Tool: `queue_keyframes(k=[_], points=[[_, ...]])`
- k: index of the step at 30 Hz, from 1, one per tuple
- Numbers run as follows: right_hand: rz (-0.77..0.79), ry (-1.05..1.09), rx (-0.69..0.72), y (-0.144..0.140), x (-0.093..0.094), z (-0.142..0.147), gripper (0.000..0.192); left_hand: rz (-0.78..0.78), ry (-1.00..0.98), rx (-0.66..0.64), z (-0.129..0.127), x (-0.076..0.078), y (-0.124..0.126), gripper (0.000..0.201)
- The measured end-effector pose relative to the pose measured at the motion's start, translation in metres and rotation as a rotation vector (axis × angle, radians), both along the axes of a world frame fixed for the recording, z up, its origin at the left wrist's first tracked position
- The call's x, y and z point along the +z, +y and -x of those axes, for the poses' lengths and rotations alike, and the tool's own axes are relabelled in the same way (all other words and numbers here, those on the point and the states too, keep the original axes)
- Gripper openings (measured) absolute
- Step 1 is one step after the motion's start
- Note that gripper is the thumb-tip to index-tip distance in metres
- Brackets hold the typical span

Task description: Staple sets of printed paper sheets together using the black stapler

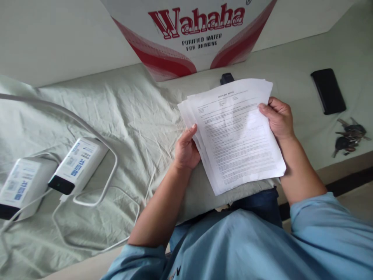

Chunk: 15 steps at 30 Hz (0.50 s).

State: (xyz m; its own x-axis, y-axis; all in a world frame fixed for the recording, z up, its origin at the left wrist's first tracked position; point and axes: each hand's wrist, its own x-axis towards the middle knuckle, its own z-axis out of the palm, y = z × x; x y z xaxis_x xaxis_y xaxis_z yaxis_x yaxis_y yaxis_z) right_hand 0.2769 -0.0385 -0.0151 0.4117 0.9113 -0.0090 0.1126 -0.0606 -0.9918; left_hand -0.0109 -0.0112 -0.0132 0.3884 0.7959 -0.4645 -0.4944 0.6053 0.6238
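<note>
A small stack of printed sheets of paper (236, 136) is held up in front of me, tilted, with its edges slightly fanned at the left. My left hand (188, 149) grips the left edge, thumb on top and fingers hidden underneath. On the opposite side, my right hand (278, 116) pinches the upper right edge between thumb and bent fingers. The top page carries a short heading and dense lines of text. Just beyond the upper edge of the sheets, a small black object (226, 78) is partly covered by them.
A white and red Wahaha carton (201, 39) stands at the back on the pale green cloth (140, 112). Two white power banks (80, 163) with looping white cables (112, 175) lie at left. A black phone-like item (328, 91) and a bunch of keys (351, 134) are at right.
</note>
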Motion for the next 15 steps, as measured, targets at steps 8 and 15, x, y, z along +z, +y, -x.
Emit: queue_keyframes(k=[8,15], points=[[-0.082,-0.22,-0.078,0.002,-0.002,0.0,0.038,-0.012,-0.004,0.033,-0.001,-0.004,0.001,0.039],[-0.105,-0.006,-0.206,0.005,0.008,-0.011,0.039,0.001,-0.011,0.019,0.001,-0.005,0.0,0.044]])
